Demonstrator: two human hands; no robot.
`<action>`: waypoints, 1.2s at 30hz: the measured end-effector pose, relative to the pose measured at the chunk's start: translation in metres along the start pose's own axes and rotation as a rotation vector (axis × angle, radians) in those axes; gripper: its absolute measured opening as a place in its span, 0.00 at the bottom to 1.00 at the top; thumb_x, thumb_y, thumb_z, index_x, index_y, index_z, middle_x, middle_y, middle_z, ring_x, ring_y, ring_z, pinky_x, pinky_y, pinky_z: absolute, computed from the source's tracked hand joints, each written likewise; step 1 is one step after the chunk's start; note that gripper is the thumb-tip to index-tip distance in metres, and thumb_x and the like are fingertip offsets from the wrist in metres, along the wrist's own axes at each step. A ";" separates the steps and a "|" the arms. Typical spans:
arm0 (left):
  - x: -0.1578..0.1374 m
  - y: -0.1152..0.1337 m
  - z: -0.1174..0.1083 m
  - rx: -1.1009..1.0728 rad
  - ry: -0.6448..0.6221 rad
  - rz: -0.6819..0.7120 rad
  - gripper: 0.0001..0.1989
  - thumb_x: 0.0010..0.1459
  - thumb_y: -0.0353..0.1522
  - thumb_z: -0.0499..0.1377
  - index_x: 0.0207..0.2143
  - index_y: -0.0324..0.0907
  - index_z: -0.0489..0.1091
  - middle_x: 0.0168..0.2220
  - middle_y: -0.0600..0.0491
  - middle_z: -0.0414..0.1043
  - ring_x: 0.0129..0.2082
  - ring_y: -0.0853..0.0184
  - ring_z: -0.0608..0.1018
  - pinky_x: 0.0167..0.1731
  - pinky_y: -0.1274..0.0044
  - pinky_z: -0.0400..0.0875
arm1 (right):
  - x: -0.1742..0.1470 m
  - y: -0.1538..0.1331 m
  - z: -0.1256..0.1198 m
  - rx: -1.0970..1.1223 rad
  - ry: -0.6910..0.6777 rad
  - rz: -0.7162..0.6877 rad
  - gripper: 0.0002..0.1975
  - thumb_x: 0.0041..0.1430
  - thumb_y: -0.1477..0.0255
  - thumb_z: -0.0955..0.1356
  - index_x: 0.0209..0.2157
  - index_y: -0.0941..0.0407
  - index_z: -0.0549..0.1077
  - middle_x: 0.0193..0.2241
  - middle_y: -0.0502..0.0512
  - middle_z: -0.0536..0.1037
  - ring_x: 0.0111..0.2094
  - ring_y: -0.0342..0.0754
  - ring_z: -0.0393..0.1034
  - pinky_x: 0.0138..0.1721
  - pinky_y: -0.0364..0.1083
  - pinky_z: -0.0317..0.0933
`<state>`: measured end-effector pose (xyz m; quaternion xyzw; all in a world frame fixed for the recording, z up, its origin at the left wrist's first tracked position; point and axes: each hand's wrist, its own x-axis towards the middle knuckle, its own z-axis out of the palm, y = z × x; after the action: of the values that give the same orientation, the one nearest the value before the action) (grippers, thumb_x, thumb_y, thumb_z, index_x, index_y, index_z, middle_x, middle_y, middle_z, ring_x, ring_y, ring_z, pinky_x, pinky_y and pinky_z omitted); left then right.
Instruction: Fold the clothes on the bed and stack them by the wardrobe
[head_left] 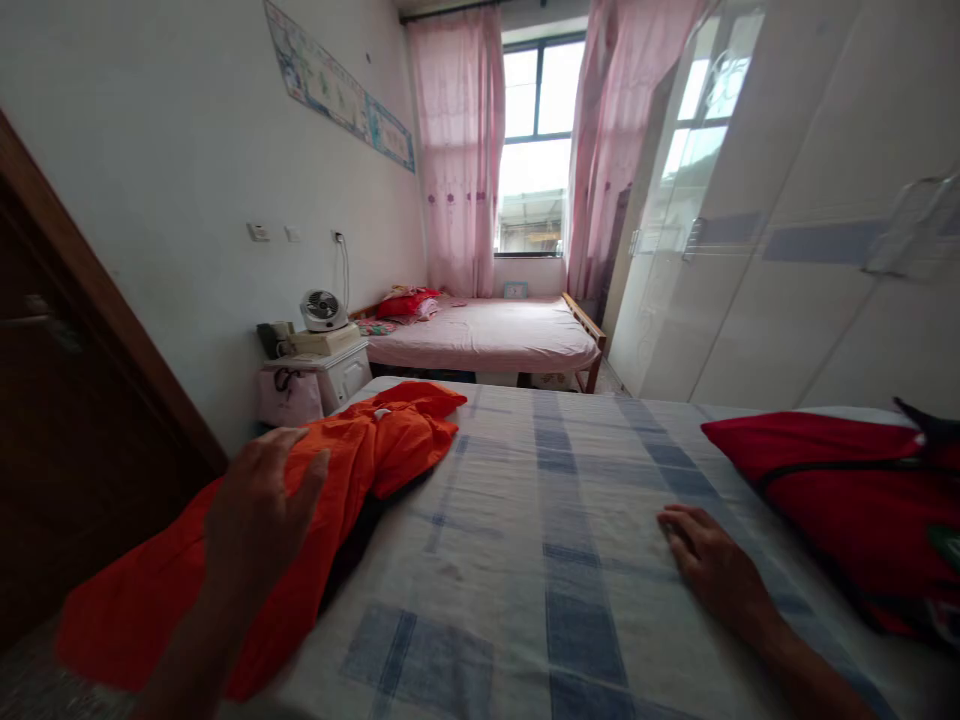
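Note:
My left hand (262,505) is over an orange garment (367,455) at the left of the near bed, its thumb spread from the fingers and nothing in its grip. Whether the palm touches the cloth I cannot tell. The garment lies stretched out, its lower end hanging past the bed's left edge, with something dark beneath it. My right hand (709,560) is low over the blue-and-white checked sheet (495,560), fingers loosely extended and holding nothing. To its right lies a red item of cloth (817,480) with black trim, perhaps a garment or bag.
Beyond the near bed stands a second bed (487,335) with a pink sheet and red folded cloth (409,302). A small fan (324,310) sits on a white bedside cabinet (345,375). A tall white wardrobe (787,300) lines the right, a brown door (67,400) the left.

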<state>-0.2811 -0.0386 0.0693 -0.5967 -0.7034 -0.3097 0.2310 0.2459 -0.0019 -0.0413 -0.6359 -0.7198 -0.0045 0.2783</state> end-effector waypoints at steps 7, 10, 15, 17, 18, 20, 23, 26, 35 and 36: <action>0.004 -0.042 0.033 0.276 -0.330 -0.104 0.17 0.60 0.35 0.47 0.37 0.34 0.72 0.37 0.39 0.73 0.41 0.50 0.74 0.36 0.64 0.69 | 0.002 0.017 0.007 -0.043 0.021 -0.078 0.18 0.56 0.65 0.57 0.39 0.56 0.74 0.44 0.59 0.75 0.44 0.53 0.71 0.47 0.51 0.66; 0.013 -0.034 0.034 0.264 -0.362 -0.115 0.19 0.61 0.35 0.44 0.40 0.36 0.71 0.41 0.40 0.73 0.44 0.51 0.73 0.38 0.66 0.68 | 0.002 0.018 0.008 -0.052 0.017 -0.078 0.19 0.56 0.65 0.57 0.40 0.57 0.74 0.44 0.59 0.74 0.44 0.53 0.71 0.47 0.51 0.65; 0.014 0.000 0.046 0.164 -0.444 -0.072 0.32 0.55 0.46 0.53 0.57 0.35 0.59 0.55 0.37 0.65 0.54 0.49 0.67 0.46 0.65 0.64 | 0.002 0.014 0.006 -0.043 -0.001 -0.067 0.20 0.56 0.64 0.57 0.40 0.57 0.74 0.44 0.60 0.74 0.45 0.54 0.70 0.47 0.52 0.65; 0.014 0.009 0.054 0.136 -0.481 -0.084 0.30 0.52 0.40 0.57 0.55 0.34 0.61 0.51 0.36 0.68 0.51 0.48 0.70 0.44 0.64 0.65 | 0.002 0.011 0.004 -0.037 -0.006 -0.059 0.19 0.56 0.65 0.57 0.40 0.57 0.74 0.45 0.60 0.74 0.46 0.54 0.70 0.48 0.52 0.65; 0.016 0.011 0.056 0.123 -0.487 -0.105 0.26 0.52 0.36 0.57 0.52 0.33 0.64 0.48 0.36 0.70 0.49 0.48 0.71 0.43 0.63 0.66 | 0.002 0.009 0.003 -0.035 -0.010 -0.055 0.19 0.56 0.65 0.56 0.40 0.57 0.74 0.45 0.60 0.74 0.46 0.54 0.70 0.48 0.52 0.64; 0.024 0.009 0.058 0.083 -0.487 -0.163 0.16 0.54 0.32 0.55 0.44 0.33 0.69 0.41 0.39 0.73 0.43 0.53 0.74 0.41 0.64 0.67 | 0.001 0.005 0.001 -0.030 -0.015 -0.047 0.19 0.56 0.66 0.56 0.40 0.58 0.74 0.45 0.61 0.74 0.46 0.53 0.69 0.49 0.52 0.64; 0.051 0.005 0.050 -0.036 -0.448 -0.250 0.10 0.58 0.33 0.53 0.37 0.36 0.70 0.34 0.49 0.73 0.36 0.63 0.76 0.39 0.68 0.69 | 0.001 0.000 -0.001 -0.021 -0.005 -0.033 0.18 0.57 0.67 0.56 0.39 0.58 0.74 0.44 0.61 0.74 0.46 0.53 0.70 0.49 0.51 0.64; 0.082 0.019 0.028 -0.216 -0.346 -0.250 0.16 0.59 0.32 0.46 0.42 0.32 0.68 0.34 0.48 0.74 0.36 0.62 0.76 0.38 0.72 0.70 | 0.000 -0.004 -0.002 -0.005 0.007 -0.018 0.17 0.57 0.68 0.57 0.38 0.57 0.74 0.43 0.60 0.75 0.46 0.52 0.70 0.49 0.50 0.64; 0.030 0.182 -0.040 -0.836 -0.715 0.679 0.20 0.55 0.31 0.52 0.51 0.46 0.68 0.45 0.54 0.73 0.45 0.64 0.74 0.48 0.75 0.66 | -0.001 -0.018 -0.011 0.063 -0.008 0.033 0.17 0.57 0.69 0.56 0.38 0.58 0.73 0.43 0.62 0.74 0.46 0.53 0.69 0.50 0.52 0.62; 0.013 0.193 -0.039 -0.827 -0.821 0.807 0.20 0.55 0.33 0.55 0.51 0.48 0.68 0.45 0.54 0.73 0.43 0.64 0.74 0.46 0.76 0.68 | -0.002 -0.019 -0.012 0.076 -0.007 0.030 0.17 0.56 0.69 0.56 0.37 0.57 0.73 0.43 0.62 0.74 0.46 0.53 0.69 0.50 0.52 0.61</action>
<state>-0.0957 -0.0388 0.1370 -0.9181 -0.2823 -0.1918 -0.2016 0.2334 -0.0112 -0.0253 -0.6356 -0.7108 0.0291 0.2999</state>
